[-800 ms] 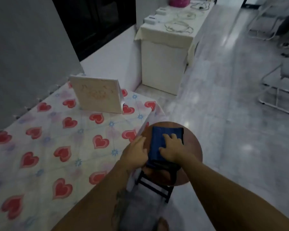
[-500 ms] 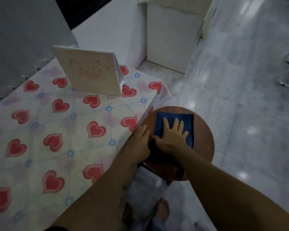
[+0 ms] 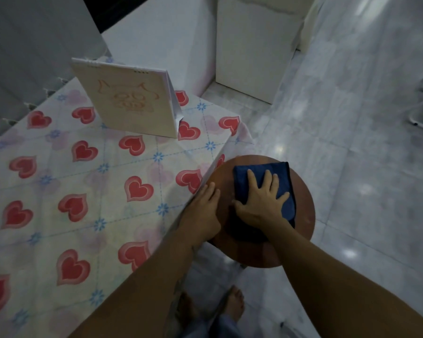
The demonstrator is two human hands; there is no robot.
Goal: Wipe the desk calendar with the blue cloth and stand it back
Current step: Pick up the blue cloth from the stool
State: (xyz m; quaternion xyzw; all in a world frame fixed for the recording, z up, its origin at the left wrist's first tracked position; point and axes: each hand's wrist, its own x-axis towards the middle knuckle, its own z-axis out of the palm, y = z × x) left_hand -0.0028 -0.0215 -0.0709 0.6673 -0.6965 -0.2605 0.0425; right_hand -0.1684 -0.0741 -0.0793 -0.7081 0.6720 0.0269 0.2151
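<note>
At the bottom of the frame two bare forearms reach up toward the middle; the left hand (image 3: pixel 203 211) lies flat, fingers released, on the left rim of the round wooden stool (image 3: pixel 305 215), grasping nothing; the right hand (image 3: pixel 261 196) rests on the blue cloth (image 3: pixel 285 174) right of centre, and where half a second ago its fingers were closer together they are now splayed flat, pressing rather than clenched; the cloth is pinned but not yet picked up, so wiping has not begun; further, upper left, the desk calendar (image 3: pixel 130 103) stands upright on the heart-print tablecloth (image 3: pixel 59 181), well apart from both hands.
</note>
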